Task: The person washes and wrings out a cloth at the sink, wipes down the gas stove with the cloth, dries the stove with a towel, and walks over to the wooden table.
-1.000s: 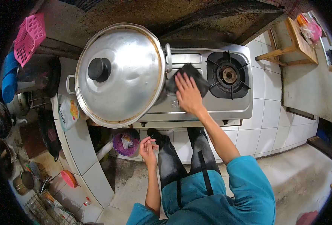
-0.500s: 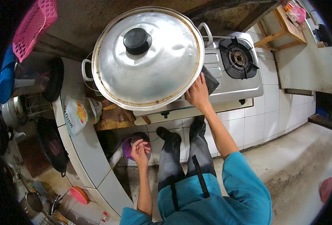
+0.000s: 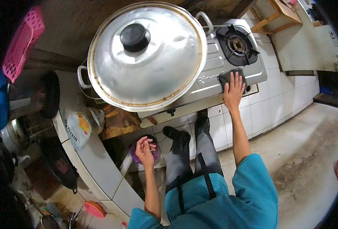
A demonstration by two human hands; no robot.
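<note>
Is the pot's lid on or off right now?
On. The lid spans the whole top, black knob facing up, and the pot shows little beyond its side handles.

Right hand (image 3: 234,89): 1.0 s ago, mid-stove between pot lid (image 3: 169,65) and burner (image 3: 238,45); 0.5 s ago, at the lid's lower right edge; now at the front right of the stove (image 3: 214,51), below the burner, well apart from the lid. Dark cloth (image 3: 224,78) shifts with it; the part hidden by the lid at 0.5 s is now exposed. Left hand (image 3: 145,150): beside the purple basket (image 3: 133,155) at 1.0 s, now overlapping it in view. Viewpoint also shifts: burner sits higher in frame; wooden slab (image 3: 117,122), mostly concealed at 1.0 s, shows left of centre.
</note>
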